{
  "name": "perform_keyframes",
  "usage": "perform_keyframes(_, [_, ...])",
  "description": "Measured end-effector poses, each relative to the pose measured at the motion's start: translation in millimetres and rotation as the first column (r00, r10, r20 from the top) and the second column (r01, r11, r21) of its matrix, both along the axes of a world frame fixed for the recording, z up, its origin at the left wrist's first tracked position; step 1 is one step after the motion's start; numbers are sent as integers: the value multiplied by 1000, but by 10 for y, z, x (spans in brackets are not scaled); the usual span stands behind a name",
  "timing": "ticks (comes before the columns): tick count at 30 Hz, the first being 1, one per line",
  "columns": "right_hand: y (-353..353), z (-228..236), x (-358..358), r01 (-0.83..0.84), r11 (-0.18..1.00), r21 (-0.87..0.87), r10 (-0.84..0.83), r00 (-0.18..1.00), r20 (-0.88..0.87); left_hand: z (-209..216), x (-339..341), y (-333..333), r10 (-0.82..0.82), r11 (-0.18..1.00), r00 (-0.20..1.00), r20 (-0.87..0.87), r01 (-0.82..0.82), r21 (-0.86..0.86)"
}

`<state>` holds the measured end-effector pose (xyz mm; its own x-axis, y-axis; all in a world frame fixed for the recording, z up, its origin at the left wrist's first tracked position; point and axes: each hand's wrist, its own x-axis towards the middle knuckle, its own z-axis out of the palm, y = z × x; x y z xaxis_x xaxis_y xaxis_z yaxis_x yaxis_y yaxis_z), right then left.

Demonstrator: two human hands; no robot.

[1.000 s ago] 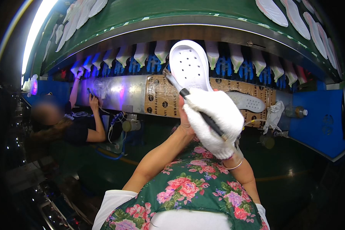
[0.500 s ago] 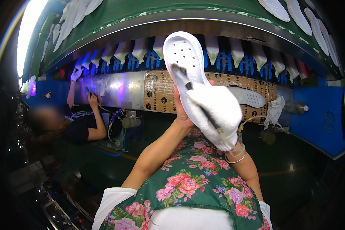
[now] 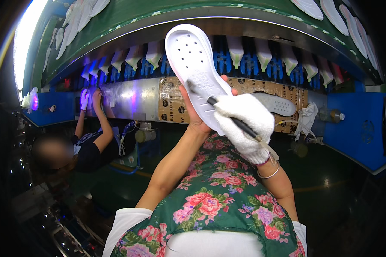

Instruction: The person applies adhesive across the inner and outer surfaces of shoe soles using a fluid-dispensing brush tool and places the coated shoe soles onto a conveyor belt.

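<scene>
Head view, and here's the white shoe sole [image 3: 201, 73], up in front of the person's body, its long axis slanting from the wide, holed end at upper left, farthest away, down to the narrow end at lower right, close to the apron [image 3: 227, 184]. The bare left hand [image 3: 194, 114] has it from beneath, cupped and gripping, thumb side at the left edge, fingertips peeping out past the right. Over on the near right side, the gloved right hand [image 3: 245, 122] is closed around a brush [image 3: 212, 101], knuckles over the narrow end. And the brush points up and left, crossing the sole's slant, bristles over the middle stretch just inside the left edge; whether they touch, the blur won't tell. So the left hand is under the sole, the right hand above it, and the brush end is on the left hand's side!

To the containers: a see-through jar [image 3: 326, 115] lies on its side at the right end of the bench, cap outward, beside a crumpled white cloth [image 3: 305, 121]; its contents can't be made out. A squat round pot [image 3: 145, 136] sits by the bench's near edge at left, inside out of sight. Behind the gloved hand, a second sole [image 3: 279, 106] lies crosswise on the brown cardboard [image 3: 170, 100].
</scene>
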<state>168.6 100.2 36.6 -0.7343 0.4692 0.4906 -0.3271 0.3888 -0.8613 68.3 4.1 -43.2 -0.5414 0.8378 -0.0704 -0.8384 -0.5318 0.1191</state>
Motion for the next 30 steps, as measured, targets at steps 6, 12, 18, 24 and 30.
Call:
perform_keyframes(6, [-37, 17, 19, -133, 949, 286, 142, 990, -12, 55, -88, 5, -132, 975, 988, -85, 145, 170])
perform_keyframes(12, [-2, 21, 76, -98, 963, 250, 98, 995, 12, 149, -174, -57, -87, 985, 996, -17, 88, 149])
perform_keyframes(18, [-49, 11, 109, -353, 935, -12, 354, 935, 37, 64, -302, -248, -195, 964, 969, -149, 218, 152])
perform_keyframes(24, [-167, 16, 104, -340, 921, 188, 334, 940, 63, 147, -409, -380, -196, 980, 960, -202, 200, -4])
perform_keyframes(30, [-128, -33, 89, -288, 952, 105, 277, 954, 113, 255, -509, -431, -269, 962, 910, -315, 270, -41])
